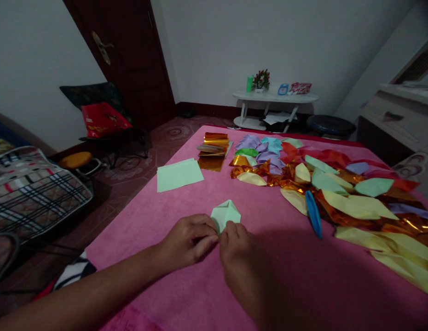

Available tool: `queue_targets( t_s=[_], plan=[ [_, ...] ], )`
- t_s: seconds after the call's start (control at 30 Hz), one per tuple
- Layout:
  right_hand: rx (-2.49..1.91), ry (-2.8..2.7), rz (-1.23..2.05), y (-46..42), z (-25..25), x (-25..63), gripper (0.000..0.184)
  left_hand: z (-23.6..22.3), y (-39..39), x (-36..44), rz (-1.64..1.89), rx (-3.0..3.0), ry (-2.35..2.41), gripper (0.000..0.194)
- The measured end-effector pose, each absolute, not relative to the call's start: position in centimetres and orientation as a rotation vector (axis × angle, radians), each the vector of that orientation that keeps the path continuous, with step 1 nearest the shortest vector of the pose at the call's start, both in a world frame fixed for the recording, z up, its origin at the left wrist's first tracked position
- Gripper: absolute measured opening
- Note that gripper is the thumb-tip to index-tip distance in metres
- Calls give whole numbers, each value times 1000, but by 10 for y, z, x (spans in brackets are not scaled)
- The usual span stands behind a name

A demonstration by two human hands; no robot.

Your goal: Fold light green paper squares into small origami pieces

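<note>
A pale green sheet of paper [226,215], folded to a point at its far end, lies on the pink tablecloth [172,216]. My left hand [193,239] pinches its near left corner, thumb and fingers together. From the right, my right hand [240,248] closes over the near edge, its fingers curled and its thumb hidden. Both hands meet at the near end of the paper, which they cover. Beyond my left hand lies a stack of flat pale green sheets [179,174].
Gold foil sheets [212,154] lie past the stack. Folded yellow paper pieces [359,204], with green, purple and gold ones, cover the table's right side. A blue oval object [313,214] stands before them. A white side table [276,96] is by the wall.
</note>
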State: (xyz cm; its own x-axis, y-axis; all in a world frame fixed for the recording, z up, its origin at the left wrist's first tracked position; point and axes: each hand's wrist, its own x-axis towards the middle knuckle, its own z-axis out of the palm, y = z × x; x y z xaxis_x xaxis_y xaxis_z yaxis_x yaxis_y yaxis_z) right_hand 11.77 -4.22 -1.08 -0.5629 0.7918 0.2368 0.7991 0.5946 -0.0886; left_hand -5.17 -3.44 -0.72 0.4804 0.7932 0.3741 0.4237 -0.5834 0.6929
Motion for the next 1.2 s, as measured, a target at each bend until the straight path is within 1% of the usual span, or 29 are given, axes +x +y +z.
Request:
queue_targets(
  t_s=[0.07, 0.17, 0.4, 0.53, 0.67, 0.77, 0.87, 1.0, 1.07, 1.2],
  plan=[
    [-1307, -2545, -73, -39, -16, 118, 21, -5, -32, -53, 973, 2198, 1041, 15],
    [-1256, -2534, -38, -31, -21, 123, 17, -2, -25, -56, 1042, 2210, 1109, 14],
    [-689, -2777, 190, 1, -16, 157, 15, 5, 2, -59, 1135, 2202, 1250, 27],
    [-626, -2641, 334, 17, -14, 177, 18, 2, 14, -60, 1031, 2253, 1144, 32],
    [-568, -2545, 387, 29, -18, 191, 19, -4, 20, -55, 849, 2328, 1001, 43],
    [-560, -2505, 421, 38, -21, 196, 21, -7, 21, -51, 832, 2333, 949, 47],
    [-551, -2462, 416, 44, -23, 198, 22, -10, 23, -49, 851, 2310, 937, 41],
    [-638, -2468, 406, 42, -20, 196, 24, -18, 28, -49, 871, 2308, 1003, 21],
    [-677, -2488, 409, 36, -17, 195, 26, -23, 28, -49, 877, 2399, 1017, 14],
    [-781, -2527, 487, 22, -9, 195, 29, -26, 20, -48, 838, 2697, 1029, 17]
  ],
)
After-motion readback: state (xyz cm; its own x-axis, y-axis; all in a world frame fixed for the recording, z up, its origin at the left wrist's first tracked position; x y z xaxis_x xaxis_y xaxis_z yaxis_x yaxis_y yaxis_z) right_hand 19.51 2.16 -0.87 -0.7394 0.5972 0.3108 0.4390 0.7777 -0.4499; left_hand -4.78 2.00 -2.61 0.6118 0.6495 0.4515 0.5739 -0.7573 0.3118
